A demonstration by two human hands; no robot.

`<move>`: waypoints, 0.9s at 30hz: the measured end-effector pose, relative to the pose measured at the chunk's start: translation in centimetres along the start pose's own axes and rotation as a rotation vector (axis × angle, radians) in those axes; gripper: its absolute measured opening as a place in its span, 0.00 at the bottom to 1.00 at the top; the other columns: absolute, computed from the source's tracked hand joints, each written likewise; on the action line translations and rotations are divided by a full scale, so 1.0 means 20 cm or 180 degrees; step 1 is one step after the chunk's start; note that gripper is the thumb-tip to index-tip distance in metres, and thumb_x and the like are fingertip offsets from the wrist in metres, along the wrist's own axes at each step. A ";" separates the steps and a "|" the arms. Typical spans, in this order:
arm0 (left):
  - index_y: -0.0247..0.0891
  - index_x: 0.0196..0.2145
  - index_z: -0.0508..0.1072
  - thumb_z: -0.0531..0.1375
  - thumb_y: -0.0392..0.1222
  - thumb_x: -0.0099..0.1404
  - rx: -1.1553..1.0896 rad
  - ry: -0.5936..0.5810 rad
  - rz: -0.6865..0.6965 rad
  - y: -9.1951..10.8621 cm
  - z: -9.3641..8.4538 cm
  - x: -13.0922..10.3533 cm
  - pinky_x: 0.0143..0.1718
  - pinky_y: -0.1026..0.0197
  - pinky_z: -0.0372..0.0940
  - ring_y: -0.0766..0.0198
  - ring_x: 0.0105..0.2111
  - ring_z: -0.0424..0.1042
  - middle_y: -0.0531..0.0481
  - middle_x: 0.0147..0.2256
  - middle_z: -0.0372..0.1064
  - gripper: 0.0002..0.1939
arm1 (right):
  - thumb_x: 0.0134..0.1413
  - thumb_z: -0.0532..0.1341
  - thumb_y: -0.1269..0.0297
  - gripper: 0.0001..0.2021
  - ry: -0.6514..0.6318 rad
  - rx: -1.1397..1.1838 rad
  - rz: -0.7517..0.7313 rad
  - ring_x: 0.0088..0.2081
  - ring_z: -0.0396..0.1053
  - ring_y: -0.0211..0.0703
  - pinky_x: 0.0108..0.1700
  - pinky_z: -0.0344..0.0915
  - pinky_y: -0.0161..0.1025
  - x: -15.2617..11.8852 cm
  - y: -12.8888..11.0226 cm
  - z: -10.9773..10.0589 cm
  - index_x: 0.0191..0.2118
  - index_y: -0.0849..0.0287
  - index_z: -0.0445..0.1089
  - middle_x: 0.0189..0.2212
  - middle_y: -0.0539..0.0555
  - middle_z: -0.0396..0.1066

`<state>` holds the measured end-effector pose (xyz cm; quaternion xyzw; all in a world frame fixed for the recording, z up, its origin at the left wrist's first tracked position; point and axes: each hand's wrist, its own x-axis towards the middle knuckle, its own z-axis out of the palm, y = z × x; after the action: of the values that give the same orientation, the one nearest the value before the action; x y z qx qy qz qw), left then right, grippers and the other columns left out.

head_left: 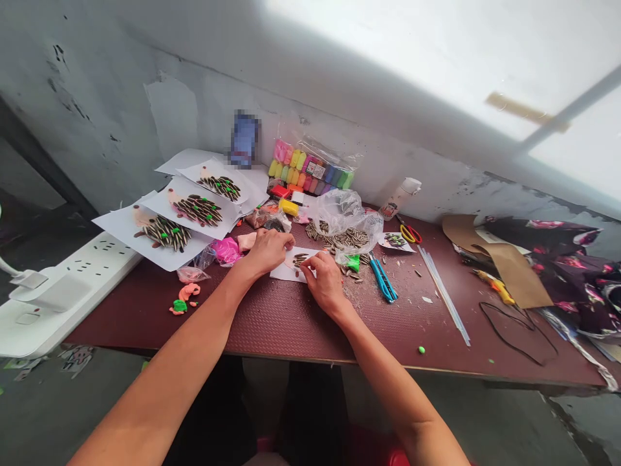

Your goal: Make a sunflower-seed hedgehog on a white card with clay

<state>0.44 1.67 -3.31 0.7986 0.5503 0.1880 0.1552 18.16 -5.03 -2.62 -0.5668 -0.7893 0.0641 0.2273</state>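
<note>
A small white card (281, 272) with several dark striped seeds (299, 260) on it lies on the dark red table. My left hand (270, 250) is at the card's upper left edge, fingers bent together; what they hold, if anything, is hidden. Over the card's right side, my right hand (324, 278) has thumb and forefinger pinched close to the seeds, and any item between them is too small to name. Behind the hands a pile of striped seeds (347, 238) spills from a clear plastic bag (347, 210).
Seed-covered hedgehog sheets (194, 210) overlap at the left, beside a white power strip (58, 304). Colored clay packs (310, 171) lean on the wall. Rightward are a blue cutter (383, 278), scissors (410, 233), clear sticks (445, 294) and a yellow glue gun (499, 288).
</note>
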 end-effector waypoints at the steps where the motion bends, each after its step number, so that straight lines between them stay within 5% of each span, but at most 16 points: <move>1: 0.44 0.40 0.80 0.53 0.31 0.61 -0.0012 -0.0011 -0.0004 0.00 0.00 0.00 0.52 0.51 0.59 0.52 0.46 0.75 0.48 0.42 0.81 0.18 | 0.63 0.62 0.69 0.07 -0.0011 -0.0012 0.0015 0.41 0.68 0.46 0.47 0.61 0.39 0.00 0.00 0.00 0.35 0.58 0.77 0.35 0.55 0.72; 27: 0.44 0.40 0.80 0.53 0.30 0.60 0.0003 0.0001 0.0021 0.00 0.00 0.00 0.52 0.51 0.59 0.52 0.47 0.75 0.48 0.42 0.81 0.19 | 0.65 0.56 0.70 0.10 -0.0232 -0.0533 -0.0072 0.40 0.67 0.47 0.42 0.60 0.40 0.01 -0.01 0.03 0.35 0.58 0.74 0.35 0.57 0.72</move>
<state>0.45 1.70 -3.42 0.8005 0.5477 0.1884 0.1541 17.71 -4.89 -3.06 -0.5722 -0.8059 0.0160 0.1509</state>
